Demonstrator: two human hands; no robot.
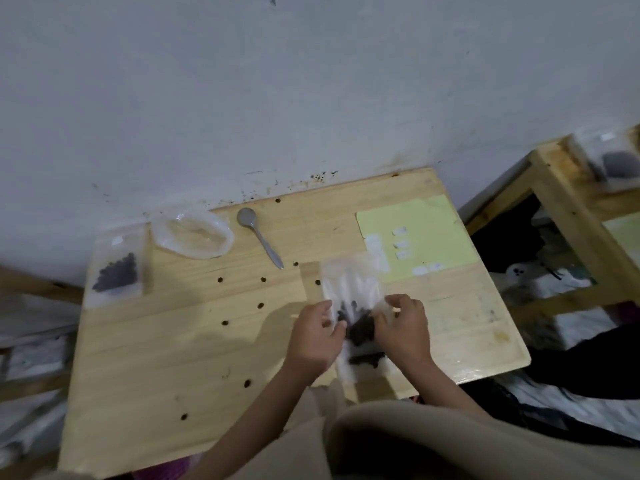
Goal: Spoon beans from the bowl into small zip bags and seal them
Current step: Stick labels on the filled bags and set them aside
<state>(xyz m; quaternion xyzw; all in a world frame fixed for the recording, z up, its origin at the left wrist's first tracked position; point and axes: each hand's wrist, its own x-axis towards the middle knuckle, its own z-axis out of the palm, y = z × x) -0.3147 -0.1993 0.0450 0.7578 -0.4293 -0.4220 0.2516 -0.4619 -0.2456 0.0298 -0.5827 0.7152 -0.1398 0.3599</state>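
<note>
Both hands are working over the near right part of the wooden desk (173, 358). The left hand (317, 336) and the right hand (403, 329) are each pinching a side of a small clear zip bag (349, 292), which is blurred; a dark clump of beans (360, 330) is sitting inside it, between the two hands. A second strip of dark beans is showing just below the hands, though whether it belongs to the same bag cannot be told. Toward the far left corner, a filled bag (117, 268) of beans is lying flat on the desk. Just beside it, the clear plastic bowl (192, 235) is resting near the wall, and the metal spoon (259, 237) is lying to its right, apart from it, bowl end toward the wall. Loose beans (225, 322) are lying scattered across the desk. A pale yellow sheet (426, 223) carrying small white labels is occupying the far right corner.
</note>
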